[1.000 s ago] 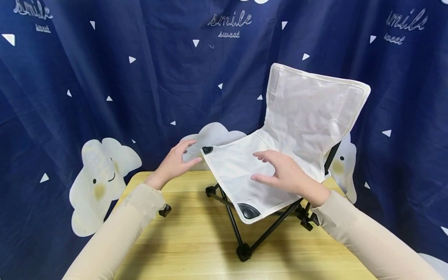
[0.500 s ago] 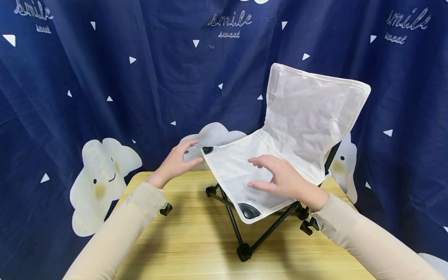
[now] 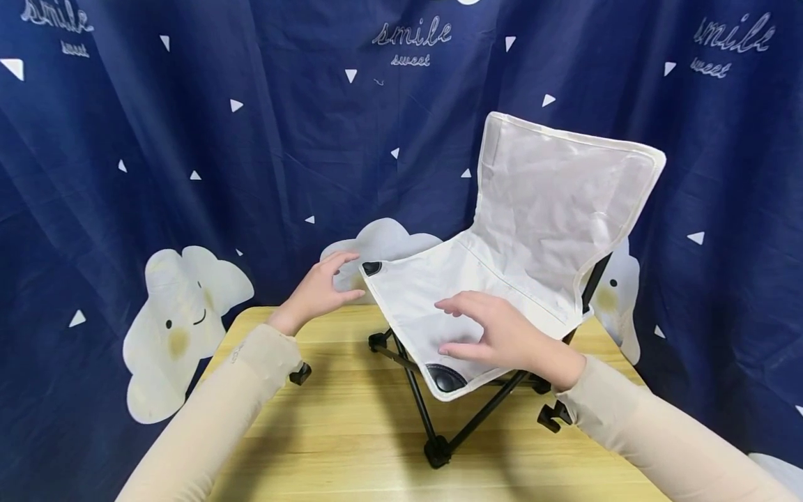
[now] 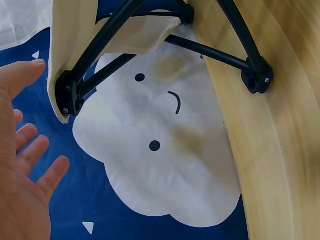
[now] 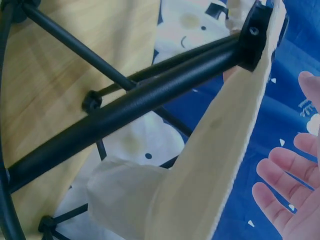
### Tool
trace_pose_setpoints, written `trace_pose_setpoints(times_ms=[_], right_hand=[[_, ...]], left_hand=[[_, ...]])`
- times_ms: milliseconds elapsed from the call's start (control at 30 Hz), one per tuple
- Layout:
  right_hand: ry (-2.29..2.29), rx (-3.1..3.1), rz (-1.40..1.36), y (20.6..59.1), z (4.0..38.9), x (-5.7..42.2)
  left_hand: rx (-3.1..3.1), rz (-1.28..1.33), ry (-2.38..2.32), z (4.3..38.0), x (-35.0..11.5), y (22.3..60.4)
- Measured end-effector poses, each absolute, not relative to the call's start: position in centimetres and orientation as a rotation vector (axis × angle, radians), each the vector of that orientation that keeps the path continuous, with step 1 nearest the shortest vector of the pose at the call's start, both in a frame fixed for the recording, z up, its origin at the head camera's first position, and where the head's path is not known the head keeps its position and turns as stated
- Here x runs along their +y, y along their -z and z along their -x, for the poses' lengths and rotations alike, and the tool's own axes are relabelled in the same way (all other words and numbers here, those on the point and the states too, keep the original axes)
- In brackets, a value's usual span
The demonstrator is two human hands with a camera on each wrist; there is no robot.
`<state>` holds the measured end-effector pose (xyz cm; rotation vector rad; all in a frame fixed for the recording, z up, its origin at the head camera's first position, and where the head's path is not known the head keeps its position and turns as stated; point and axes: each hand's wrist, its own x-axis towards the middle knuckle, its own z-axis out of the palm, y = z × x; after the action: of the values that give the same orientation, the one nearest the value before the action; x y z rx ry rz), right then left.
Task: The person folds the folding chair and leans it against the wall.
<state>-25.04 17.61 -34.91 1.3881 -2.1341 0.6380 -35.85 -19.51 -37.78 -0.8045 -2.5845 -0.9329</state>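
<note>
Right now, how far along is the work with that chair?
Done, by the look of it: the chair stands unfolded on the table, seat spread, backrest raised.
In hand: nothing gripped; the open left hand is beside the far black corner patch, the open right hand above the seat, both apart from it.
Remaining: perhaps a grip on the chair, not yet taken; I can't tell what follows.

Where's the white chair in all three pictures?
Head: the white chair stands from the middle to the right, its back up on the right.
Left wrist: across the upper half, showing its black legs.
Right wrist: a leg slants up from the left to pale fabric right of the middle.
Shared landmark: the wooden table.
</note>
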Motion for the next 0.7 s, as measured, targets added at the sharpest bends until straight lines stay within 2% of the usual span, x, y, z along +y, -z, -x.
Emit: trace_pose_setpoints(times_ms=[700], right_hand=[[-0.734, -2.043, -1.583, 36.0, 23.0, 17.3]], left_hand=[[-2.641, 0.798, 0.881, 36.9, -20.2, 38.4]])
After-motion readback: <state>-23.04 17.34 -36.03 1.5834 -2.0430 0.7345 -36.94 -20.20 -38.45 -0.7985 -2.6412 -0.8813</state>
